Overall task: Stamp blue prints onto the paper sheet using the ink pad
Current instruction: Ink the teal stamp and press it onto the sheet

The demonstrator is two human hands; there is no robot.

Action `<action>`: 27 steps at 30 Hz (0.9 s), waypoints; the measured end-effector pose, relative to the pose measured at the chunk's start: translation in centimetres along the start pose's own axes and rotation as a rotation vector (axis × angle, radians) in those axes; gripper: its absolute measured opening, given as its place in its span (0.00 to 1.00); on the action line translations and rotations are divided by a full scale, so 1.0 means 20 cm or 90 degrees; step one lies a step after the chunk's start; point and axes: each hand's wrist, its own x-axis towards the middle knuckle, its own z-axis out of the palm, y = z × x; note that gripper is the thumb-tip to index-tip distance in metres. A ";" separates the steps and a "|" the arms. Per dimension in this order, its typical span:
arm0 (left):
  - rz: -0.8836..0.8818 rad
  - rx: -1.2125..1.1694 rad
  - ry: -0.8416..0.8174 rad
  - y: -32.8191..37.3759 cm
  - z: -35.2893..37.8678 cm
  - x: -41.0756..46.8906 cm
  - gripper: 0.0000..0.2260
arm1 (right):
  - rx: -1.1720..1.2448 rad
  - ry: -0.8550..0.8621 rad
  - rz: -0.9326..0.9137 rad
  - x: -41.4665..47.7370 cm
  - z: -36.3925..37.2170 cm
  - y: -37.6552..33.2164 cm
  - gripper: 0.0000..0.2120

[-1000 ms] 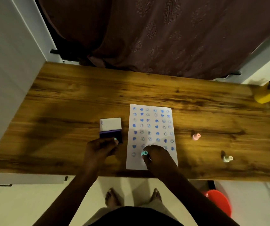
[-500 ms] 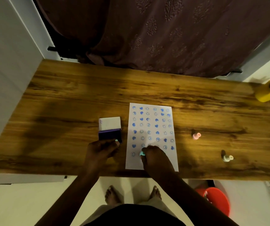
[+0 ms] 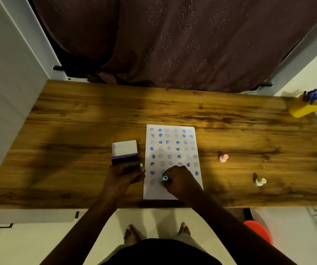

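On one long wood-grain table (image 3: 77,131) lies a single white paper sheet (image 3: 173,150), rectangular and portrait-wise, filled with six columns of small blue prints: solid hearts and round smiley faces. No writing on it can be read. Just left of the sheet sits one ink pad (image 3: 124,152), its pale lid tipped up behind a dark purple base. At the far right corner stands one yellow pen holder (image 3: 303,109) with blue pens. Two small stamps rest right of the sheet, one pink stamp (image 3: 223,158) and one white stamp (image 3: 260,181). A left hand (image 3: 124,174) closes its grip on the pad's near edge. A right hand (image 3: 180,180) pinches one teal stamp (image 3: 164,178) over the sheet's lower rows.
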 end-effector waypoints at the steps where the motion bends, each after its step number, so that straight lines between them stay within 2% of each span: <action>1: 0.002 0.010 -0.010 0.01 0.01 0.00 0.11 | 0.027 0.005 -0.002 0.00 -0.03 0.00 0.12; 4: -0.001 0.027 -0.033 0.02 0.06 -0.02 0.11 | 0.131 0.061 0.017 -0.01 -0.13 0.03 0.10; 7: -0.002 0.031 -0.074 0.04 0.13 -0.03 0.13 | 0.431 0.063 0.077 -0.05 -0.23 0.05 0.08; 9: -0.001 0.033 -0.109 0.04 0.18 -0.04 0.12 | 0.541 0.041 0.045 -0.09 -0.28 0.07 0.07; 14: 0.014 0.019 -0.180 0.07 0.33 -0.08 0.15 | 0.572 0.032 0.019 -0.16 -0.33 0.14 0.07; 22: 0.036 0.006 -0.208 0.06 0.55 -0.13 0.22 | 0.571 0.012 0.024 -0.24 -0.39 0.32 0.09; 27: 0.025 0.009 -0.211 0.01 0.67 -0.14 0.17 | 0.571 -0.005 0.016 -0.28 -0.45 0.44 0.09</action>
